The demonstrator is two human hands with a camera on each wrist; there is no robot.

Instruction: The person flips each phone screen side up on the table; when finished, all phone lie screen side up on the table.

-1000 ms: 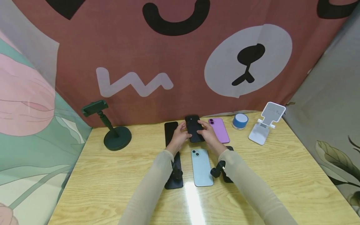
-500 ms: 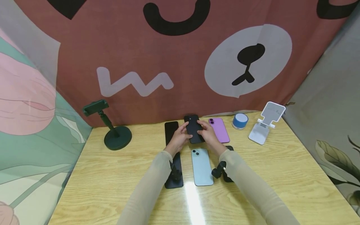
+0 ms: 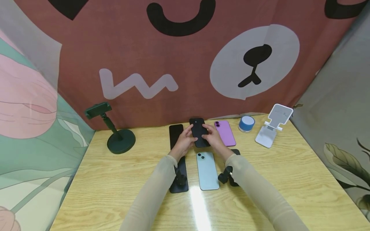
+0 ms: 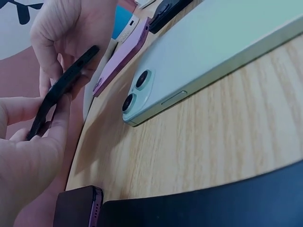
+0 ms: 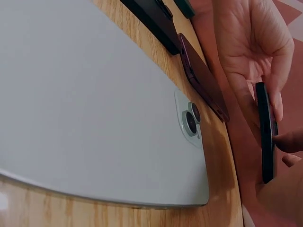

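Note:
Both hands hold a black smartphone (image 3: 199,133), its camera side up. My left hand (image 3: 184,141) pinches its left edge between thumb and fingers. On the opposite edge my right hand (image 3: 214,138) grips it the same way. Both wrist views show this phone (image 4: 64,85) raised off the table. Nearer to me lies a light blue phone (image 3: 208,173), camera side up. A purple phone (image 3: 226,134) lies just right of my right hand. Dark phones lie under my left forearm, one at the back (image 3: 175,133) and one in front (image 3: 180,184).
Another dark phone (image 3: 234,182) is partly covered by my right sleeve. A dark green phone stand (image 3: 120,141) stands at the left. Toward the back right are a blue-and-white cylinder (image 3: 246,124) and a white folding stand (image 3: 266,136). A printed curtain (image 3: 130,109) hangs behind the table.
The black phone has shifted and tilted very slightly in both hands. Everything else lies where it was.

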